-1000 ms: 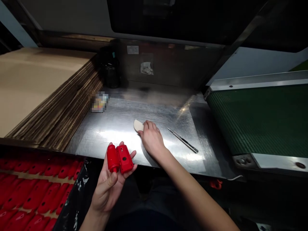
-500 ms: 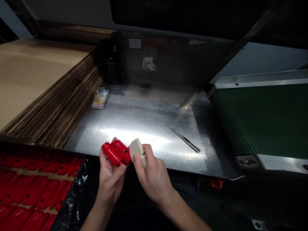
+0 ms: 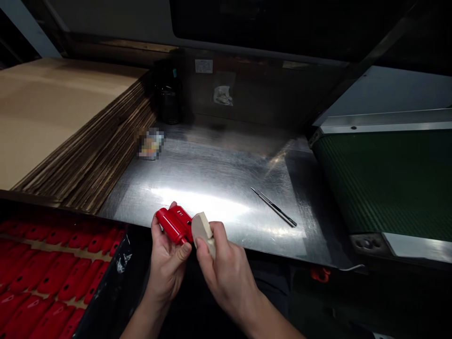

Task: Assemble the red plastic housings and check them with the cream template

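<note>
My left hand (image 3: 168,263) is closed around a glossy red plastic part (image 3: 172,225), which has a rounded cylinder along one side and a flatter section with small slots. Pinched in my right hand (image 3: 226,263) is an off-white block (image 3: 202,230) with a curved edge, perhaps a buffing pad; its material is unclear. The block meets the right end of the red part and covers that end. Both hands are held just over the front edge of the metal table (image 3: 212,174).
Tweezers (image 3: 273,207) lie on the table to the right. A tall cardboard stack (image 3: 95,136) and a dark bottle (image 3: 170,103) stand at left. Rows of red parts (image 3: 52,275) fill a lined box below. A green conveyor belt (image 3: 388,183) runs at right.
The whole scene has shifted slightly right in view. The off-white block has turned a little against the red part's end, and both hands keep their holds.
</note>
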`<state>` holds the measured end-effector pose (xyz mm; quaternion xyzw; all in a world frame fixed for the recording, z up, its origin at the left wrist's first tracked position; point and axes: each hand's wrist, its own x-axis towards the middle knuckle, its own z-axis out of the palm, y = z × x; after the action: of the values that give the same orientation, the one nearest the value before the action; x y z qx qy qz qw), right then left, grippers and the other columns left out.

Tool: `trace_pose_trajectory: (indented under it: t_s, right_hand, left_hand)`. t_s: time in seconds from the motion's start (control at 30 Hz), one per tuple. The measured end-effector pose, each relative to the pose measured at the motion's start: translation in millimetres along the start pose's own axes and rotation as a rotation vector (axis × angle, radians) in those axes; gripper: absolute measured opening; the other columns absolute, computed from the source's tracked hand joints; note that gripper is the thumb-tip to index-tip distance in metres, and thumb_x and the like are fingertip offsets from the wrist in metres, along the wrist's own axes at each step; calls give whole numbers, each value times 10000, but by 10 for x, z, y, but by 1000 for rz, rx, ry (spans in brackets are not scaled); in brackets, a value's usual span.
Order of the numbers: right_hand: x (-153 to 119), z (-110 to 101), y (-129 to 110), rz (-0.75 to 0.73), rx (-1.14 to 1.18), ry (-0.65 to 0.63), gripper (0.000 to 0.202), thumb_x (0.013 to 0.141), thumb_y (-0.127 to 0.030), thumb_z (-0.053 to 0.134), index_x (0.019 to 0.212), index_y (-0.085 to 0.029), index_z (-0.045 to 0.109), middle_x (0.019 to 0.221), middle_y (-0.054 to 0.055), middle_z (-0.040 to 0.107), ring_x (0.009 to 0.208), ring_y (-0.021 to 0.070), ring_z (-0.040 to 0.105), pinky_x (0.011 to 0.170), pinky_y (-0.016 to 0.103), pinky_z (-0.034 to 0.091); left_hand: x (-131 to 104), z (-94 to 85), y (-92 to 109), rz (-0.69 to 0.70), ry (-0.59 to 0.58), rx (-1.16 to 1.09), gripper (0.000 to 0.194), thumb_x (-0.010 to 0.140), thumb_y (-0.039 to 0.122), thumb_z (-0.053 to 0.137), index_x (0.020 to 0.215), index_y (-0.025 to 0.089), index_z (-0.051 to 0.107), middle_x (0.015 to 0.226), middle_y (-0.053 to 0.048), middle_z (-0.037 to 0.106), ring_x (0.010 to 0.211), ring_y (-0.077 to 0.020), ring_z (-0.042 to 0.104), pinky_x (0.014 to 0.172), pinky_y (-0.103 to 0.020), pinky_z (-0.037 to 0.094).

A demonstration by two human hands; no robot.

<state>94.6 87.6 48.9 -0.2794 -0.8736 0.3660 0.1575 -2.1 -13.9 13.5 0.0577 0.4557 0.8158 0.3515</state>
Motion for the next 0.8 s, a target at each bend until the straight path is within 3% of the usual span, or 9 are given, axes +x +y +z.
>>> trace_pose_trajectory:
  t_s: [0.37, 0.47, 0.57, 0.63, 0.7, 0.77, 0.8]
  right_hand:
    - [-17, 9, -39, -13, -20, 51, 205, 1072, -340, 404, 1105, -200, 550, 614, -23, 646, 452, 208, 650, 441, 270, 341]
    - [40, 2, 11, -33, -28, -12, 231, 1082, -348, 409, 1168, -197, 561, 633, -28, 643, 456, 195, 638, 439, 260, 345]
    - [288, -77, 279, 108, -223, -6, 245, 1096, -346, 434, 1204, -183, 581, 631, -19, 641, 464, 198, 621, 453, 257, 354]
    - [519, -175, 534, 186, -322, 45, 242, 1093, -356, 478, 1172, -174, 618, 690, 28, 673, 575, 241, 667, 543, 291, 436]
    - [707, -295, 755, 202, -357, 129, 225, 1049, -357, 573, 1145, -167, 647, 949, 142, 736, 890, 348, 720, 761, 415, 522]
    - [751, -415, 874, 209, -366, 242, 296, 1006, -362, 629, 1215, -152, 633, 1268, 237, 663, 1189, 433, 624, 960, 543, 479]
    - [694, -465, 891, 212, -356, 295, 330, 1013, -371, 605, 1255, -145, 612, 1337, 251, 620, 1238, 428, 589, 1000, 554, 459]
  left_hand:
    - [41, -75, -89, 37, 10, -30, 924, 823, 186, 912, 1565, 427, 417, 1787, -50, 313, 1573, -305, 436, 1164, -317, 534]
    - [26, -76, -66, 21, 7, -43, 898, 827, 205, 913, 1552, 443, 439, 1790, -30, 308, 1579, -317, 424, 1217, -371, 493]
    - [-30, -21, 21, 1, -32, -104, 820, 823, 277, 925, 1512, 452, 517, 1795, -23, 293, 1460, -380, 573, 1176, -456, 546]
    - [-74, 27, 102, -60, -67, -164, 772, 819, 333, 927, 1491, 447, 566, 1792, -22, 300, 1413, -419, 612, 1143, -501, 575]
    - [-105, 55, 180, -140, -95, -218, 742, 812, 354, 928, 1477, 425, 605, 1772, -31, 349, 1432, -445, 586, 1095, -502, 610]
    - [-119, 46, 239, -224, -137, -263, 707, 814, 366, 918, 1463, 397, 639, 1744, -42, 406, 1470, -463, 539, 1018, -471, 651]
    - [-123, 26, 259, -259, -163, -273, 700, 811, 367, 912, 1459, 393, 648, 1734, -39, 425, 1492, -469, 511, 976, -454, 665]
